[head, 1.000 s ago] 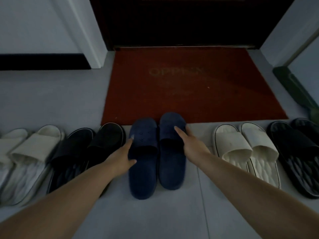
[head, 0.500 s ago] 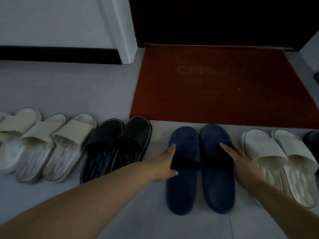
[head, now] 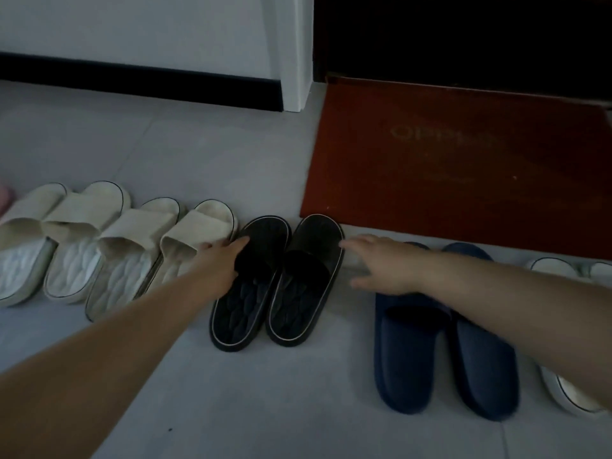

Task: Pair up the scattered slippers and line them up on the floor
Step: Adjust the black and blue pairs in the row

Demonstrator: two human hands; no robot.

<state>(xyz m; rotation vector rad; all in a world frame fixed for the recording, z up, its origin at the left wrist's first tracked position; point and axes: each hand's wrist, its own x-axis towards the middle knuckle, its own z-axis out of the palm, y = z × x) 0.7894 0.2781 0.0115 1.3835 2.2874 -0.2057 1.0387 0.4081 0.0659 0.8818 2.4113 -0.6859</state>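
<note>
Grey floor (head: pixel 231 409) with a red doormat (head: pixel 463 167). A row of slippers runs along the doormat's near edge: cream slippers (head: pixel 126 256) far left of it, black pair (head: pixel 294 289) at its left corner, navy pair (head: pixel 410 352) below it. The left hand (head: pixel 222 263), fingers straight, rests against the black pair's left side. The right hand (head: pixel 381 263), blurred, fingers spread, reaches the pair's right edge.

red doormat (head: pixel 430 193) | faint text "OPP…" | rest blurred, unreadable

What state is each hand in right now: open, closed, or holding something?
Left hand: open, straight fingers against the left black slipper.
Right hand: open, blurred, fingertips at the edge of the right black slipper, holding nothing.
</note>
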